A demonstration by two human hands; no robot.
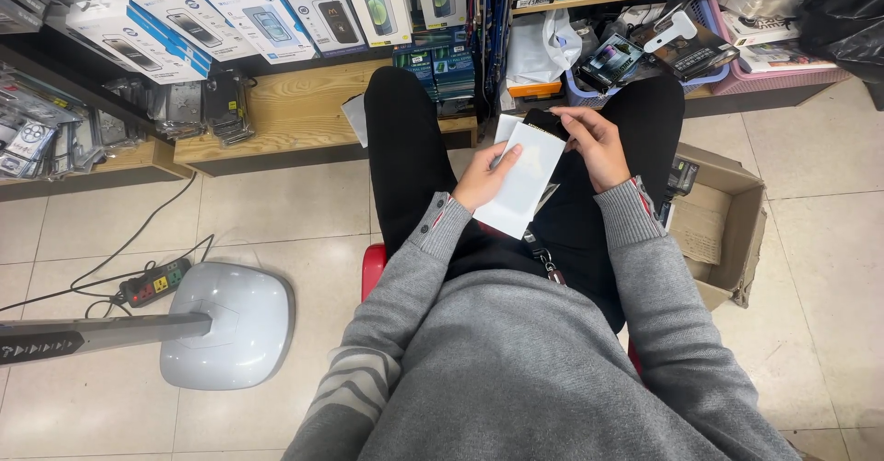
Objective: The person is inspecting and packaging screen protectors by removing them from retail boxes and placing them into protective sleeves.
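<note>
Thing in hand: a flat white packet (527, 177), long and rectangular, is held over the lap of a seated person, between the black-trousered knees.
Dark insert: a black, flat item (545, 122) is seen at the packet's upper end, partly inside it; its kind cannot be told.
Left hand (486, 177): closed on the packet's left edge, thumb laid across the white face.
Right hand (597, 146): fingers pinched at the dark insert's top edge.
Handling, as judged: light and thin; the packet is probably bendable and smooth, so a slip is possible; the insert may be fragile.
Hold, as judged: best taken by the long edges, face unpressed.
Surroundings: a cardboard box (727, 231) on the tiled floor to the right; shelves (304, 111) of boxed goods ahead.
</note>
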